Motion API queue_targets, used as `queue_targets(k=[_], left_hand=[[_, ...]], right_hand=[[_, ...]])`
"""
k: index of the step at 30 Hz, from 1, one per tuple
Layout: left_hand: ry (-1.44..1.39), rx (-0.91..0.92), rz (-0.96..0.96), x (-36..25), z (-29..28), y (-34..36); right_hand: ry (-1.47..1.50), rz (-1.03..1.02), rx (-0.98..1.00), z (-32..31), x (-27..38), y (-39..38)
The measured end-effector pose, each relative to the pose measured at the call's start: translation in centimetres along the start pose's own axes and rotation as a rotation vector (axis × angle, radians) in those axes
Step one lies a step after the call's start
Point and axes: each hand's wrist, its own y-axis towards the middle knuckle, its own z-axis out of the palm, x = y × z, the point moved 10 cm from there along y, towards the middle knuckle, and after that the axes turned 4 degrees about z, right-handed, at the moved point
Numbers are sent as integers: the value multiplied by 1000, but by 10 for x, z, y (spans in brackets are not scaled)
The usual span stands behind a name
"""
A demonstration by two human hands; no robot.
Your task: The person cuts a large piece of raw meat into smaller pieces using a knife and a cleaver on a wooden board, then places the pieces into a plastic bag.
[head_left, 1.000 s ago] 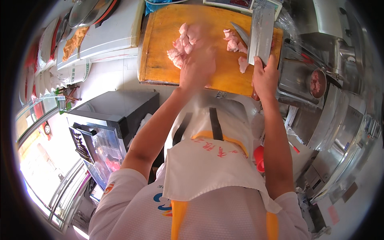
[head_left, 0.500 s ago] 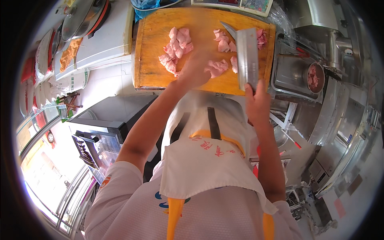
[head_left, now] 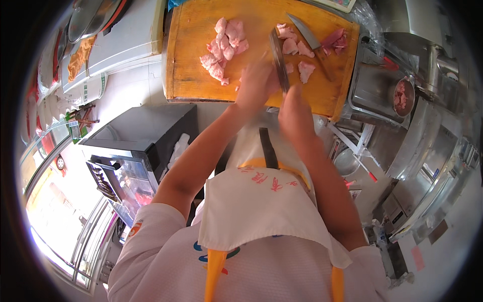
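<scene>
The right hand (head_left: 296, 111) has its fingers clenched around a broad steel cleaver (head_left: 279, 60), whose blade extends beyond them (turned almost edge-on, a dark strip). Just left of that blade, the left hand (head_left: 255, 83) is over a thick orange-brown wooden cutting board (head_left: 191, 78); its fingers are blurred, so I cannot tell whether they grasp anything. Ahead and left of them lies a heap of pale-pink raw meat pieces (head_left: 224, 48). Beyond the right fingers, slightly right, are smaller pale-pink meat scraps (head_left: 290, 47), beside a pointed knife with a brown handle (head_left: 308, 36). Farther right of those fingers, dark-pink meat strips (head_left: 334, 41) rest near the board's edge.
</scene>
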Motion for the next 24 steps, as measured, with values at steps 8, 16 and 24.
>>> queue_targets(k=[8,16,24], left_hand=[[231,-203,72,10,-29,46],[126,-89,9,36,-8,29],[172,-70,45,38,1,21]], right_hand=[[-23,-65,-62,-3,37,82],[-53,-43,19,-12,12,19],[-160,-97,6,0,60,139]])
